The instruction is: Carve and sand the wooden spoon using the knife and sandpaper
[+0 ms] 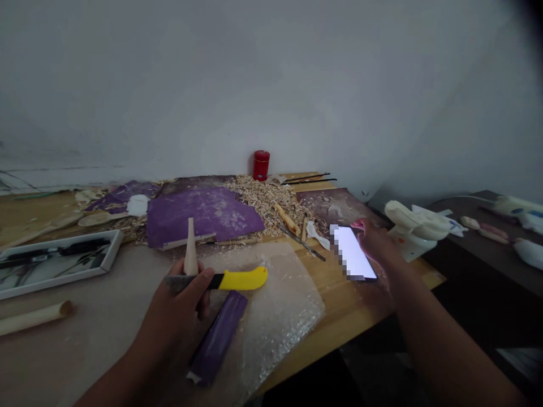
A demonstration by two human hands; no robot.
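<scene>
My left hand (180,299) is closed around a tapered pale wooden piece (190,249) that points up. The same hand grips a knife-like tool with a yellow and black handle (244,279), its grey blade lying across my fingers. On the right, my right hand (372,240) has its fingers at the upper right edge of a phone (355,254) with a bright screen. Below the left hand lies a rolled purple strip (220,336), on clear bubble wrap (288,305).
Wood shavings (271,198) are heaped before a red canister (261,165) by the wall. Purple sheets (203,212) lie left of them. At the left are a white tool tray (112,251), a wooden spoon (95,219) and a round wooden rod (38,317). A cream-coloured device (413,229) stands at the right.
</scene>
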